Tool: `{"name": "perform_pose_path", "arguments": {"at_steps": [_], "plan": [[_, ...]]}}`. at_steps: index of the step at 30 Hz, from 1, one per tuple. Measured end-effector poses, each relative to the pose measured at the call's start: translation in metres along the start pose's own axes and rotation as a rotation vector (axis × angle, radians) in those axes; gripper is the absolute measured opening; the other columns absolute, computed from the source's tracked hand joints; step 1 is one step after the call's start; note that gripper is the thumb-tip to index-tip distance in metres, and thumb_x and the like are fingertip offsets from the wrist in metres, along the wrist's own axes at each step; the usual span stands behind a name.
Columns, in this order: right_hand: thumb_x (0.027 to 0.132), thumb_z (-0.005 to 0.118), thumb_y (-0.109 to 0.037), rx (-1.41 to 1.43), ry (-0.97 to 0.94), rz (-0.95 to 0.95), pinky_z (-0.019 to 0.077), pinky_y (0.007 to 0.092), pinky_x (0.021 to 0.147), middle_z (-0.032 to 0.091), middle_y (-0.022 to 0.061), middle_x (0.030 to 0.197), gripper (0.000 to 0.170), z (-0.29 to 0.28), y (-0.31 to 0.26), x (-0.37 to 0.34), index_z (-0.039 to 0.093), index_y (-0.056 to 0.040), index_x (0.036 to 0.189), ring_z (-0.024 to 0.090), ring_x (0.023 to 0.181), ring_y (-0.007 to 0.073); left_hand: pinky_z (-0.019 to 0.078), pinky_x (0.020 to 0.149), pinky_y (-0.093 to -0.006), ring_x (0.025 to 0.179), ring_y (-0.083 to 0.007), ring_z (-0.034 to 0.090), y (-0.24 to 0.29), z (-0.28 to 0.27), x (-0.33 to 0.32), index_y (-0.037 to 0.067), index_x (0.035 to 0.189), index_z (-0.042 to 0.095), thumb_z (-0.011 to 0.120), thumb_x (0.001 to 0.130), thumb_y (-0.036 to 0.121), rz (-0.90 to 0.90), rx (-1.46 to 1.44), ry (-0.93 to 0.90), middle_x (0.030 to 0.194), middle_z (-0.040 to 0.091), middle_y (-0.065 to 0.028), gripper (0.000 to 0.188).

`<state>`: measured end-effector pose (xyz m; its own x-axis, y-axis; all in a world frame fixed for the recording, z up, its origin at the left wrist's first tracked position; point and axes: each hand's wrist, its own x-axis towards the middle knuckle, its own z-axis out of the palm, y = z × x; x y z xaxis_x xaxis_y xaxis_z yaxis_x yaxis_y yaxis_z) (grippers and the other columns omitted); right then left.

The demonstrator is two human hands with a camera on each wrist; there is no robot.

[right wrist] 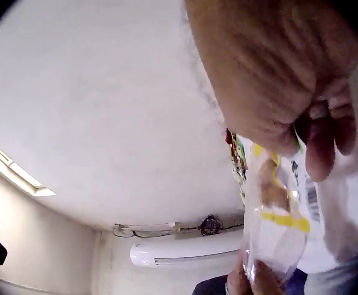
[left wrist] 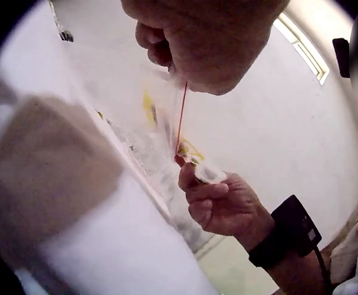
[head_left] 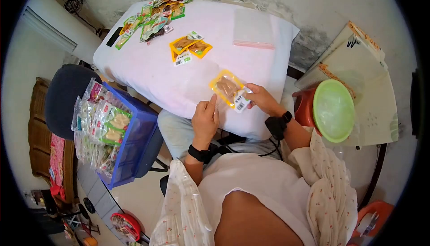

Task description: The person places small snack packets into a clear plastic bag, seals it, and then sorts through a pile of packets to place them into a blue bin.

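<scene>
While the right hand (head_left: 263,99) pinches a yellow-edged packet (head_left: 227,89) at four o'clock, the left hand (head_left: 205,119) grips a clear bag (right wrist: 276,249) from eight o'clock, apparently keeping its film taut. Flat bags (head_left: 253,24) lie at one o'clock, loose packets (head_left: 183,44) between ten and eleven, seemingly within reach.

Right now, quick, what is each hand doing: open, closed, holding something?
Left hand: closed, pinching the edge of a clear plastic bag.
Right hand: closed, its grip on the white end of a yellow-edged packet.
</scene>
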<state>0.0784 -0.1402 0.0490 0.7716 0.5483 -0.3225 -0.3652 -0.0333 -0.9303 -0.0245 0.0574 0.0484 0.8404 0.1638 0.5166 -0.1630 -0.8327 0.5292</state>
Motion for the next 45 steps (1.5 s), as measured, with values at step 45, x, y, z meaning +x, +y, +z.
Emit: {"name": "perform_pose_path", "arguments": {"at_steps": [45], "plan": [[0.075, 0.068, -0.014, -0.778, 0.657, -0.796, 0.0484, 0.0408, 0.071, 0.056, 0.0134, 0.090, 0.038, 0.035, 0.057, -0.004, 0.052, -0.0060, 0.109, 0.057, 0.083, 0.0325, 0.0418, 0.089, -0.0429, 0.103, -0.0332, 0.052, -0.004, 0.019, -0.024, -0.001, 0.112, 0.055, 0.060, 0.080, 0.015, 0.276, 0.169, -0.282, 0.112, 0.057, -0.0167, 0.036]]}}
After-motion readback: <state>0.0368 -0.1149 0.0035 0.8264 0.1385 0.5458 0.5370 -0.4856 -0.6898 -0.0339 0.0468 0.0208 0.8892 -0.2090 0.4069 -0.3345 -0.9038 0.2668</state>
